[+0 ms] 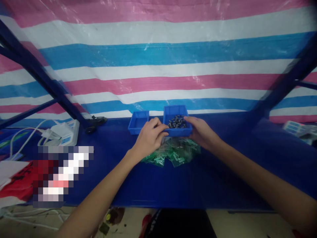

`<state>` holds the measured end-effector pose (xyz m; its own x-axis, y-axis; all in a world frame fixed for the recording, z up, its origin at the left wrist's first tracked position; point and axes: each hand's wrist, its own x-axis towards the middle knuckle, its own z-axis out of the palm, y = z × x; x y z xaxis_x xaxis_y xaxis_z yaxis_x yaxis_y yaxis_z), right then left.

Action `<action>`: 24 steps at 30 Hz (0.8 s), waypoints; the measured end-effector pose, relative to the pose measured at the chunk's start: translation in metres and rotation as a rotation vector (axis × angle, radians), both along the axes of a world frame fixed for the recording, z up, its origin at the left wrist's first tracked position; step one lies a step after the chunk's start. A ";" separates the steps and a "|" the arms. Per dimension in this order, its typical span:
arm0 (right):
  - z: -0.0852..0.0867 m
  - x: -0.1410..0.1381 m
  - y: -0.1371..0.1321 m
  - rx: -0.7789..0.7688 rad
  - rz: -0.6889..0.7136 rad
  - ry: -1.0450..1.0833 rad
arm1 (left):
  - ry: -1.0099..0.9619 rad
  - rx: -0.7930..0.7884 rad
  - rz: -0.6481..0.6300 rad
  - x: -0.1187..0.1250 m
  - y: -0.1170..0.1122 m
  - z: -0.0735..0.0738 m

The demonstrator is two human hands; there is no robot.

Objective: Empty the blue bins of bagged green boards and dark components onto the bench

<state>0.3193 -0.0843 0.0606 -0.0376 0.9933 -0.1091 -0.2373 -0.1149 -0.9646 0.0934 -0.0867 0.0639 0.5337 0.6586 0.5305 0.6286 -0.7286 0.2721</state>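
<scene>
A blue plastic bin (177, 133) holds a pile of small dark, shiny cylindrical parts (177, 122). My left hand (151, 134) is closed at the bin's front left corner, thumb and fingers pinched on its edge. On the other side, my right hand (199, 129) grips the right wall, with the thumb over the rim and the other fingers mostly hidden. Just in front of and partly below the bin lie several clear plastic bags (182, 155) with small green pieces in them. Left of it, behind my left hand, stands a second blue bin (139, 123) with no parts visible inside.
The blue tabletop (119, 188) runs up to a striped plastic sheet (158, 54). At the left are a white power strip (70, 132) with cables, a black object (97, 119) and a red and white bag (19, 181). Blue frame posts rise at both sides.
</scene>
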 end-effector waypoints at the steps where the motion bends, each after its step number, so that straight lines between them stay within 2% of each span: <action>1: 0.001 0.001 0.000 0.008 -0.044 0.004 | -0.034 -0.054 0.015 0.003 -0.001 -0.003; 4: 0.001 0.005 0.003 0.065 -0.138 -0.011 | -0.042 -0.237 0.069 0.004 -0.001 -0.012; 7: -0.006 0.008 0.007 0.107 -0.181 -0.091 | 0.154 -0.342 -0.002 0.000 -0.003 -0.024; 10: -0.017 0.009 0.011 0.174 -0.186 -0.223 | 0.269 -0.311 -0.027 -0.006 -0.012 -0.033; 14: -0.029 0.006 0.010 0.281 -0.223 -0.366 | 0.327 -0.292 0.026 -0.016 -0.032 -0.037; 17: -0.031 0.003 0.006 0.344 -0.262 -0.456 | 0.355 -0.323 0.100 -0.026 -0.046 -0.039; 24: -0.032 -0.007 -0.010 0.451 -0.217 -0.597 | 0.361 -0.301 0.208 -0.037 -0.060 -0.042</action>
